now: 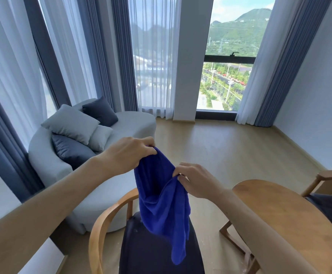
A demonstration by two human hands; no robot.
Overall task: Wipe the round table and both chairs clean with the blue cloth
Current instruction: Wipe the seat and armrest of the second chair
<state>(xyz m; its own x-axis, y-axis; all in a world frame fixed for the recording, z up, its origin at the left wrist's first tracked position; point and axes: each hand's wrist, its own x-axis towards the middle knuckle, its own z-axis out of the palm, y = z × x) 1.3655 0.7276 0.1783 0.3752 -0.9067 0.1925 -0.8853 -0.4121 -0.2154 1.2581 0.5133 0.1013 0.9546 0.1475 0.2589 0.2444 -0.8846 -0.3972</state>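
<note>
The blue cloth (162,202) hangs in the air between my hands, above the near chair. My left hand (127,153) pinches its upper corner, and my right hand (195,179) grips another edge lower and to the right. The near chair (105,224) has a curved wooden frame and a dark seat (147,252), right below the cloth. The round wooden table (291,220) stands at the lower right, partly hidden by my right forearm. A second wooden chair (327,178) with a dark seat shows behind the table at the right edge.
A grey curved sofa (48,167) with several cushions stands to the left of the near chair. Tall windows with sheer and blue curtains (119,52) line the back. Wooden floor (230,147) stretches between the sofa and the right wall.
</note>
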